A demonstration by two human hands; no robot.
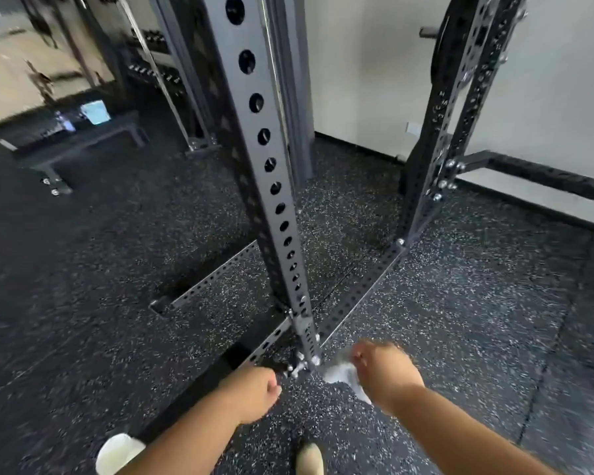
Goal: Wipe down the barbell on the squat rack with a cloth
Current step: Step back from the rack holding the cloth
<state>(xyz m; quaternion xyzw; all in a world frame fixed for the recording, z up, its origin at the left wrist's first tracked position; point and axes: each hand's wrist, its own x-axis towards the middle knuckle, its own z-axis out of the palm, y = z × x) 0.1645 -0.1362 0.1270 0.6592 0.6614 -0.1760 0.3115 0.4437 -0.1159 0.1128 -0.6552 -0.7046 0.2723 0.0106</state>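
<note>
- The right hand (384, 371) sits low in the view at about 5 o'clock. The forearm runs in from the lower right corner, the wrist is bent and the back of the hand faces up.
- Its fingers are curled around a white cloth (340, 373). The cloth bunches out of the fist toward 9 o'clock and trails under the wrist. The hand is blurred, so single fingers cannot be told apart.
- The left hand (258, 389) is at about 6 o'clock, with the forearm coming up from the bottom edge. The fingers are tucked under into a fist and the thumb lies along the side. Nothing shows in its grip.
- The two hands are apart. The foot of the squat rack upright (254, 132) stands between and just above them.
- The cloth lies at 4 o'clock of the bolts (300, 363) at that foot, near the steel. I cannot tell if it touches.
- The upright is grey with a row of round holes and rises toward 12 o'clock. A base rail (360, 293) runs from its foot toward 2 o'clock to a rear upright (460, 114).
- I cannot pick out the barbell among the blurred bars near the top.
- A bench (83, 142) stands at 10 o'clock on the speckled rubber floor (117, 269).
- A shoe (310, 457) shows at 6 o'clock.
</note>
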